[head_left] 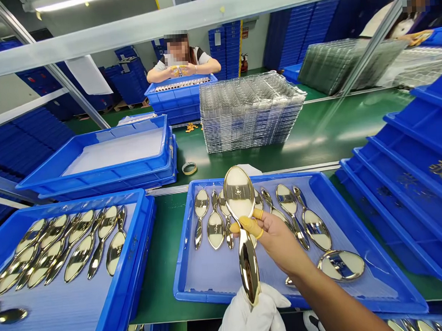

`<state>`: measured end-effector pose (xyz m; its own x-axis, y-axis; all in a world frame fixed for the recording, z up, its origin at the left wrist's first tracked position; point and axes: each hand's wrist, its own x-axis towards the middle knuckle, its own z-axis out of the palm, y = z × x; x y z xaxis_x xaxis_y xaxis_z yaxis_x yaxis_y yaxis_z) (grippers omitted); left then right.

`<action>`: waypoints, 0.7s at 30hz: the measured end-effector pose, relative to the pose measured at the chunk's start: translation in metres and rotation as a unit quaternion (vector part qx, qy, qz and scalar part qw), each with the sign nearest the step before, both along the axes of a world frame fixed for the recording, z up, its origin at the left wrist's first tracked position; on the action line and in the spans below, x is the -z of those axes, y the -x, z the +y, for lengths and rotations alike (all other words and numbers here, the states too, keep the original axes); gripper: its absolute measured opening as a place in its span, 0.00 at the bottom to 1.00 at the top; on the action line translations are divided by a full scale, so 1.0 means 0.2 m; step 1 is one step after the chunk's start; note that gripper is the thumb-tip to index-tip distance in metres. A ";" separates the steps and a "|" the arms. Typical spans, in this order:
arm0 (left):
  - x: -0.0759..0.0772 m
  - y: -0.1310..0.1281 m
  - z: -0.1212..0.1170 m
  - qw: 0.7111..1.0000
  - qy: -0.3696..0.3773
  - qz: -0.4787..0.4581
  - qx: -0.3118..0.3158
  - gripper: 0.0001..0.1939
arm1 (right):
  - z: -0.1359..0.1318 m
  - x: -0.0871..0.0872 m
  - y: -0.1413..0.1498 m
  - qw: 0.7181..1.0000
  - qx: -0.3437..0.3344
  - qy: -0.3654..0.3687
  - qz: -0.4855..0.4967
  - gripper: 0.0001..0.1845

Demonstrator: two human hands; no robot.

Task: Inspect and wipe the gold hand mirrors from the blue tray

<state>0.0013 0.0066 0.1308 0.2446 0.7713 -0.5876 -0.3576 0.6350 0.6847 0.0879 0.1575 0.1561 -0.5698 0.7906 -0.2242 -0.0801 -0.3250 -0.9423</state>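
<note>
The right hand (279, 241) has its yellow-capped fingers (250, 226) pinched around the neck of a gold-plated hand-mirror shell (239, 194). It looks rigid, light and slippery, safest held by the handle, whose tip meets the white-gloved left hand (249, 320). A blue tray (181, 255) lies below the fingers.

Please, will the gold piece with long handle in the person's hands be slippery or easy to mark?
The gold-plated handled piece is probably slippery, as its surface looks mirror-smooth. It likely marks easily too: the left hand wears a white glove, and the right hand has yellow finger cots.
</note>
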 end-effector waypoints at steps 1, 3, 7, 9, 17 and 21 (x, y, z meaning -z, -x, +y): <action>0.00 0.00 0.00 1.000 -0.004 0.002 0.002 0.16 | 0.00 -0.01 0.00 1.000 0.002 0.000 -0.002 0.30; 0.00 0.01 0.00 1.000 -0.013 0.006 0.005 0.16 | -0.01 -0.02 -0.01 1.000 0.003 -0.004 -0.004 0.30; 0.00 0.02 0.01 0.999 -0.030 0.010 0.006 0.17 | -0.03 -0.05 -0.02 1.000 0.005 -0.019 -0.009 0.31; 0.00 0.02 0.00 0.999 -0.037 0.010 0.005 0.17 | -0.03 -0.06 -0.02 1.000 0.004 -0.024 -0.013 0.31; 0.06 0.04 -0.01 0.998 -0.054 0.000 -0.013 0.18 | -0.04 -0.04 0.00 0.999 -0.012 -0.036 -0.005 0.25; 0.09 0.04 -0.03 0.999 -0.040 -0.015 -0.020 0.17 | -0.04 -0.04 0.00 0.999 -0.007 -0.048 -0.008 0.25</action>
